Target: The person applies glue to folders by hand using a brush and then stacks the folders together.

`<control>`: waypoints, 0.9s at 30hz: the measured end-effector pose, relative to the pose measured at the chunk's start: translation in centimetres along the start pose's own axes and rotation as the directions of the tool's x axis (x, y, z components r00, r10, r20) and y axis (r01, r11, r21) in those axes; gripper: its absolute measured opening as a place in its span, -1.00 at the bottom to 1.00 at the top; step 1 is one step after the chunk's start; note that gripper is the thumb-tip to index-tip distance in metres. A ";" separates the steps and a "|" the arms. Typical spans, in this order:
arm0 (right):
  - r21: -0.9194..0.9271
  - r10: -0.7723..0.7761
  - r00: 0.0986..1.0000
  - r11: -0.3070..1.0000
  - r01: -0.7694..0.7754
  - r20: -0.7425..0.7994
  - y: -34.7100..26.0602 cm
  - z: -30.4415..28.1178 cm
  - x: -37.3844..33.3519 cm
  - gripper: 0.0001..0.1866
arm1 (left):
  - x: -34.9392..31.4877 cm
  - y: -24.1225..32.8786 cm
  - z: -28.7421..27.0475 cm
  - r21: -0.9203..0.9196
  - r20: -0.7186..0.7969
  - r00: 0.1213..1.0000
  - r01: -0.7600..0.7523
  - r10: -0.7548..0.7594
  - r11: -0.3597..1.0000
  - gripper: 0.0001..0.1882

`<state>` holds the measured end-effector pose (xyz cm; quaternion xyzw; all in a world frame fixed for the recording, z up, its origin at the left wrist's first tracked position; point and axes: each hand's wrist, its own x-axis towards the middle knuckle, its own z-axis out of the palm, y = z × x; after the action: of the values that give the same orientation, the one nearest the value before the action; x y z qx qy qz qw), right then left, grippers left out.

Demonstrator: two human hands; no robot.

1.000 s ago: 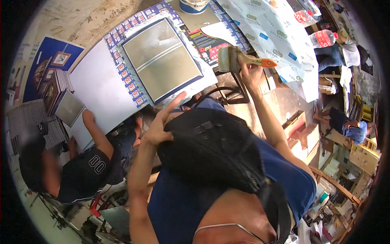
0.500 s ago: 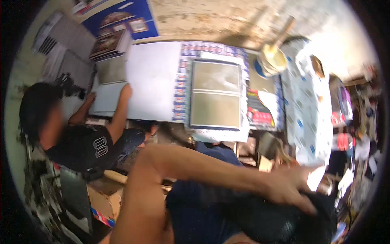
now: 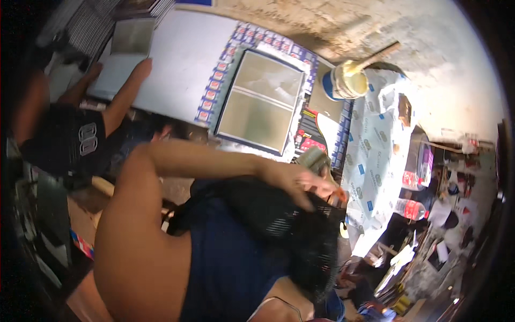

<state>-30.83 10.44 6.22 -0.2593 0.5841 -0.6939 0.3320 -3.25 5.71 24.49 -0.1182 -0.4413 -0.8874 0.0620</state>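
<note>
My left arm bends across my body, and my left hand [image 3: 300,185] lies at the upper edge of a black mesh-textured thing [image 3: 316,247] in front of my dark blue shirt. The thumb points down over the black thing and the fingers stretch out to the right, apart and somewhat blurred. Whether the black thing is a bag or a garment I cannot tell. My right hand does not show. Beyond my arm, a dark-framed panel [image 3: 263,102] with two grey-beige sections lies on the table [image 3: 182,59].
A co-worker's hands [image 3: 140,70] rest by a small grey panel [image 3: 131,37] at the far left. A bucket [image 3: 346,83] of pale yellow stuff holds a brush [image 3: 375,56]. Patterned light-blue sheeting [image 3: 365,161] drapes down at right, beside plastic bottles [image 3: 410,209].
My view has turned and shifted right, so the table appears tilted and higher. My left hand stays at the black thing and appears farther left and higher. The co-worker's hands remain beside the small panel.
</note>
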 end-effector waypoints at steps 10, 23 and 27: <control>-0.243 0.031 0.967 0.969 0.032 0.251 4.2 9.0 15.9 -0.74 | -5.2 -7.8 -9.8 0.128 -0.067 0.967 0.251 -0.244 0.959 0.12; -0.598 0.111 0.706 0.633 0.493 0.699 7.7 27.2 18.6 -0.73 | -13.0 -21.9 -23.0 0.293 -0.482 -0.269 0.847 0.834 0.443 -0.48; -0.574 -0.479 0.626 0.273 0.772 0.615 9.1 25.5 26.9 -0.74 | -13.6 -23.1 -23.3 0.257 -0.521 -0.301 0.837 0.799 0.483 -0.54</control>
<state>-27.69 -27.31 1.19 -0.6989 0.6111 -0.3693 -0.0405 1.31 1.13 -10.41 0.7247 -0.5380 -0.1421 0.4064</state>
